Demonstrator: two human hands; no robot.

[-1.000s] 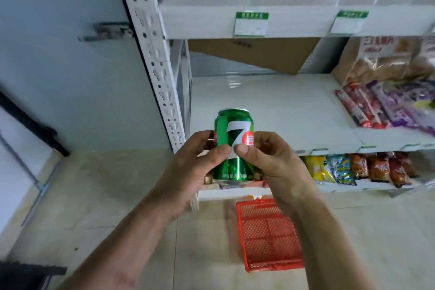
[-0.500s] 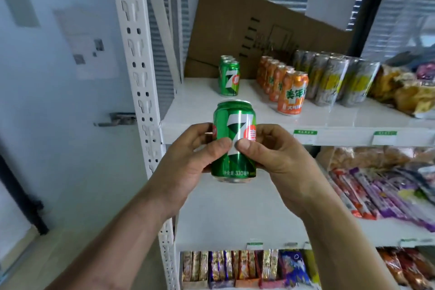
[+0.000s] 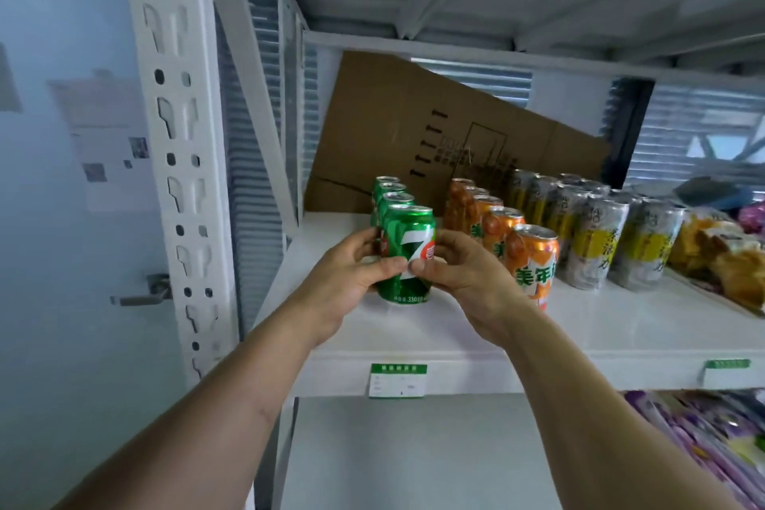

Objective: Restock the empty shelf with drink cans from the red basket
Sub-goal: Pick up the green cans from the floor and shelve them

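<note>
A green drink can (image 3: 407, 238) with a white 7 stands upright on the white shelf (image 3: 434, 331), at the front of a row of green cans (image 3: 387, 188). My left hand (image 3: 347, 282) grips its left side and my right hand (image 3: 463, 282) its right side, thumbs meeting on the can's front. The can's base looks to be resting on the shelf board. The red basket is out of view.
To the right stand a row of orange cans (image 3: 532, 261) and rows of silver-and-yellow cans (image 3: 596, 244). Snack bags (image 3: 720, 253) lie further right. Brown cardboard (image 3: 414, 128) leans at the back. A white perforated upright (image 3: 182, 145) borders the shelf's left side.
Both hands carried the green can up from above the red basket and forward onto the upper shelf, in front of the green row. The view rose from the floor to that shelf.
</note>
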